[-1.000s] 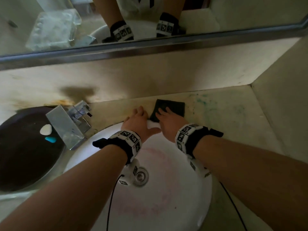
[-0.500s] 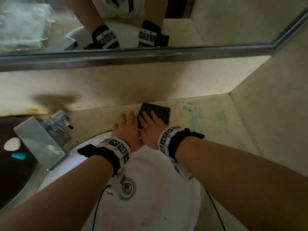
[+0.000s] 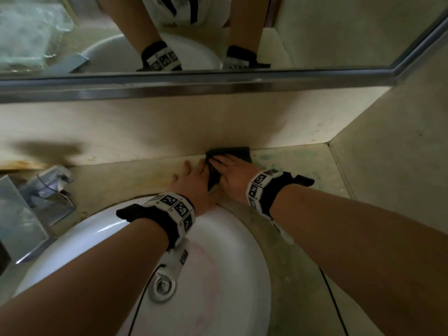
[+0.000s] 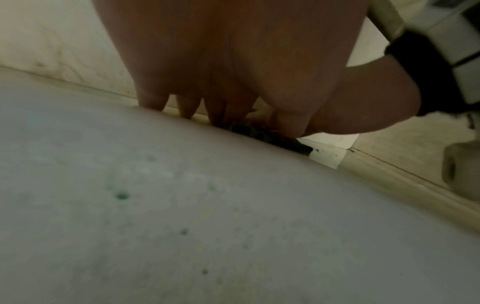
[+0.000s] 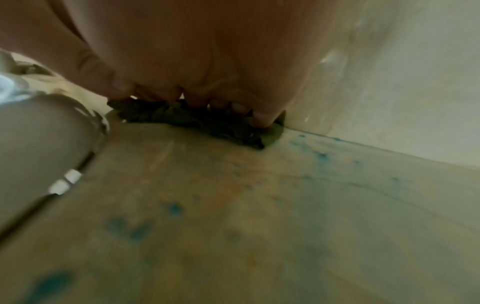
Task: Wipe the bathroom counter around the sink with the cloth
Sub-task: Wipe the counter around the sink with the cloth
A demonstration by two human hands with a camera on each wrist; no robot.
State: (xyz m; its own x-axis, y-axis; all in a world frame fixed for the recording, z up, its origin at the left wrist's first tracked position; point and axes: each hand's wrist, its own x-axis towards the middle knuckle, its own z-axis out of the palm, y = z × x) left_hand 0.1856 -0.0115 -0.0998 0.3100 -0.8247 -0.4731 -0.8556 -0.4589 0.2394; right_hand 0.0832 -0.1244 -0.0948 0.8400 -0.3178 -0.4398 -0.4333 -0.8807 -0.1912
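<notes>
A dark cloth (image 3: 238, 151) lies on the beige counter (image 3: 298, 166) against the back wall, behind the white sink (image 3: 218, 275). My right hand (image 3: 232, 172) presses flat on it with straight fingers; in the right wrist view its fingertips (image 5: 259, 118) bear on the rumpled cloth (image 5: 187, 117). My left hand (image 3: 194, 179) lies flat on the counter just left of it, fingers spread, its thumb side touching the cloth's folded edge (image 3: 213, 180). The left wrist view shows straight fingers (image 4: 153, 100) on the counter and the cloth (image 4: 275, 137) beyond them.
Blue-green stains (image 5: 174, 209) mark the counter to the right of the cloth, up to the side wall (image 3: 388, 166). A chrome faucet (image 3: 48, 190) stands at the left. The mirror's metal frame (image 3: 194, 86) runs above the backsplash. The sink drain (image 3: 162, 287) is below my left wrist.
Both hands have pushed the cloth away from the sink rim to the back wall. The cloth has bunched a little between the hands.
</notes>
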